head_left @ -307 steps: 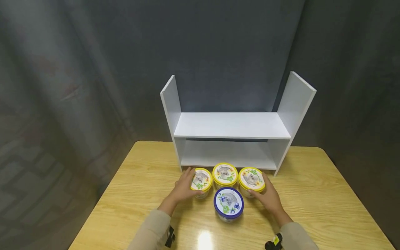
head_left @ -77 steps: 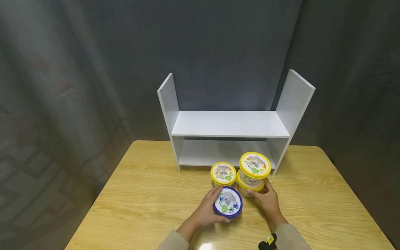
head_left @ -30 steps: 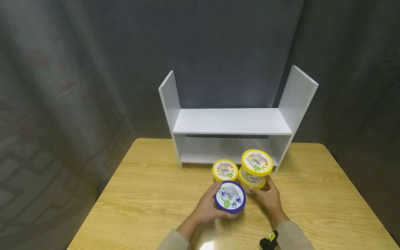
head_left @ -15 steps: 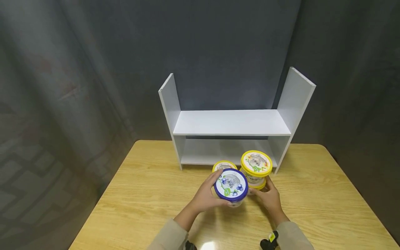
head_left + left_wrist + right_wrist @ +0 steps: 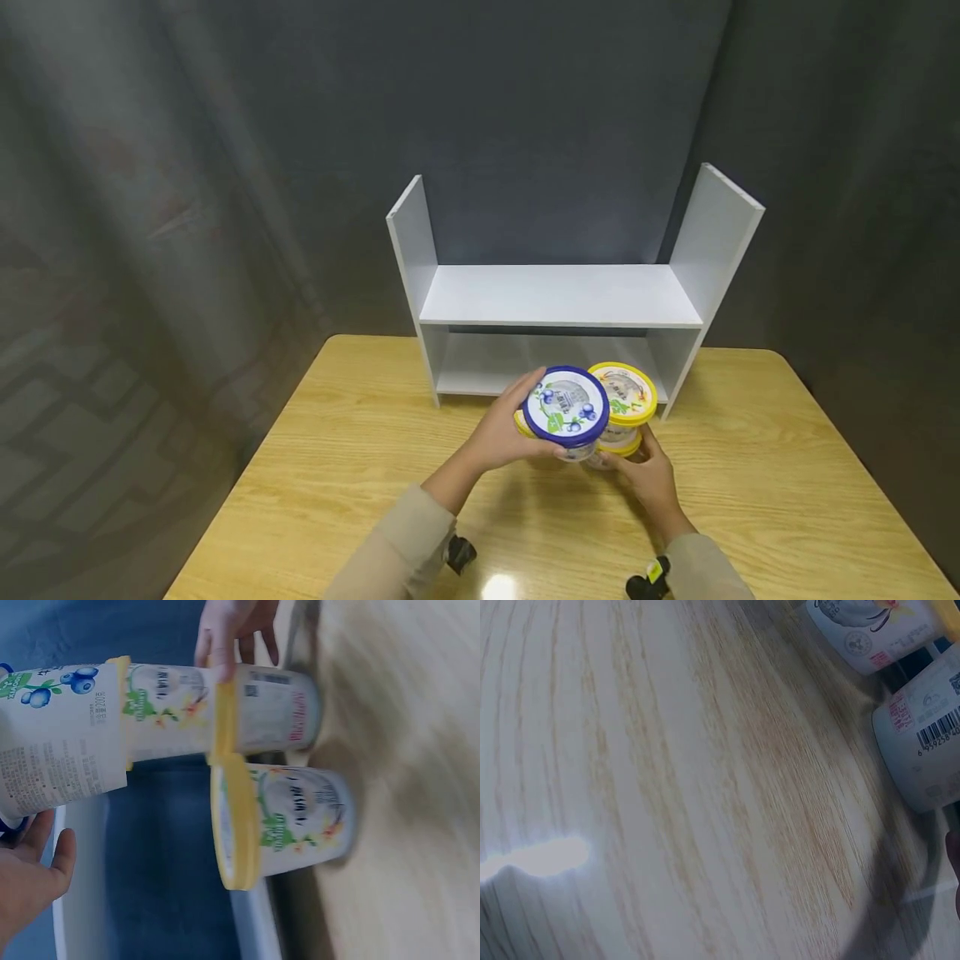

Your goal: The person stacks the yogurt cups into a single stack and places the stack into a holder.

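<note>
My left hand (image 5: 506, 425) grips a yogurt tub with a blue lid (image 5: 566, 404) and blueberry print, held up off the table. In the left wrist view this blueberry tub (image 5: 60, 742) overlaps the upper yellow-lidded tub (image 5: 169, 709). That upper tub (image 5: 625, 392) stands on another yellow-lidded tub (image 5: 277, 709), forming a stack of two. Around the lower tub's side my right hand (image 5: 648, 479) curls its fingers and thumb. A third yellow-lidded tub (image 5: 300, 814) stands on the table beside the stack, mostly hidden behind the blueberry tub in the head view.
A white two-tier shelf (image 5: 558, 296) with raised side panels stands at the back, just behind the tubs. Wooden table (image 5: 337, 467) spreads around, and dark grey curtains (image 5: 555, 125) hang at the back and sides.
Earlier, the left yellow-lidded tub went onto the right one. Since then my left hand has taken the blueberry tub, lifting it forward and right towards the stack. My right hand stays at the lower tub.
</note>
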`<state>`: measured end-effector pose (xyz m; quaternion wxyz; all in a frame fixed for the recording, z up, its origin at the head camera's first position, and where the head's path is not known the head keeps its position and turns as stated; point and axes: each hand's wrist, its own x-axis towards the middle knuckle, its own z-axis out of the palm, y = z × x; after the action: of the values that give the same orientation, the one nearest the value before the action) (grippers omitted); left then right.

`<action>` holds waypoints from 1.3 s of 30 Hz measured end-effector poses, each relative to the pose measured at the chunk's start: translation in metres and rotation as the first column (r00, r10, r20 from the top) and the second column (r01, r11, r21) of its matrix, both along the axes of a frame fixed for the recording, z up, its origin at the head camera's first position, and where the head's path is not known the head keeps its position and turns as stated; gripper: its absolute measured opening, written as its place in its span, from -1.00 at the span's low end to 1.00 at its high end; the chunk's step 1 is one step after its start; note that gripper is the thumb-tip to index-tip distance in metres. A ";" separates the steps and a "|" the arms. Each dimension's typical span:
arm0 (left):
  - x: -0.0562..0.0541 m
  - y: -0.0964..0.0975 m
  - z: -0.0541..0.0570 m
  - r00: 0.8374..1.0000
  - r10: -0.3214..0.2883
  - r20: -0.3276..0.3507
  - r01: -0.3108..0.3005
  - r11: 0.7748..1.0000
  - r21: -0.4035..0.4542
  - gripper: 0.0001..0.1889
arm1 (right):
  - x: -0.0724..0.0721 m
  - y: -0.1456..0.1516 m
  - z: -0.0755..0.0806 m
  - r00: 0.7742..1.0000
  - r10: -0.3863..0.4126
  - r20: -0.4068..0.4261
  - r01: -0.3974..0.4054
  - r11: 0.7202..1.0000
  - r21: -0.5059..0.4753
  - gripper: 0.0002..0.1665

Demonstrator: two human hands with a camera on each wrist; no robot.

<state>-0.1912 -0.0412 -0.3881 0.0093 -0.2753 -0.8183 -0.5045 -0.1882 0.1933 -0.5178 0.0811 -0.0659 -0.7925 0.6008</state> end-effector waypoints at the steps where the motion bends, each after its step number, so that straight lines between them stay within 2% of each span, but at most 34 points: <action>1: -0.002 0.001 0.002 1.000 -0.003 -0.005 0.003 1.000 0.000 0.06 | 0.000 0.000 0.000 1.000 -0.002 -0.002 0.002 1.000 0.001 -0.04; 7: -0.010 0.007 0.018 1.000 -0.007 -0.004 0.007 1.000 0.019 0.07 | 0.000 -0.001 -0.001 1.000 -0.003 -0.029 0.003 1.000 0.015 -0.06; 10: -0.014 0.012 0.027 1.000 -0.003 0.015 0.003 1.000 0.023 0.07 | 0.001 0.000 0.000 0.999 -0.001 -0.037 0.002 1.000 0.022 -0.08; 14: -0.020 0.020 0.034 0.998 0.008 0.055 -0.011 0.999 0.049 0.05 | 0.001 0.001 0.003 1.000 0.020 -0.006 -0.020 1.000 -0.020 -0.05; 22: -0.031 0.042 0.038 0.992 0.059 0.115 -0.063 0.997 0.035 0.03 | 0.002 0.002 0.006 0.999 0.041 0.036 -0.039 0.997 -0.065 -0.01; 28: -0.036 0.059 0.042 0.986 0.050 0.161 -0.058 0.997 0.043 0.01 | 0.002 0.005 0.004 1.000 0.011 0.028 -0.011 1.000 -0.008 -0.04; 39: -0.049 0.077 0.036 0.990 0.053 0.130 -0.052 0.999 -0.008 0.04 | 0.000 0.006 0.001 0.999 0.023 0.043 -0.019 0.996 -0.083 0.00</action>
<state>-0.2400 0.0362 -0.3518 -0.0315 -0.2202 -0.8251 -0.5193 -0.1881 0.1988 -0.5170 0.0548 -0.0739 -0.7694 0.6321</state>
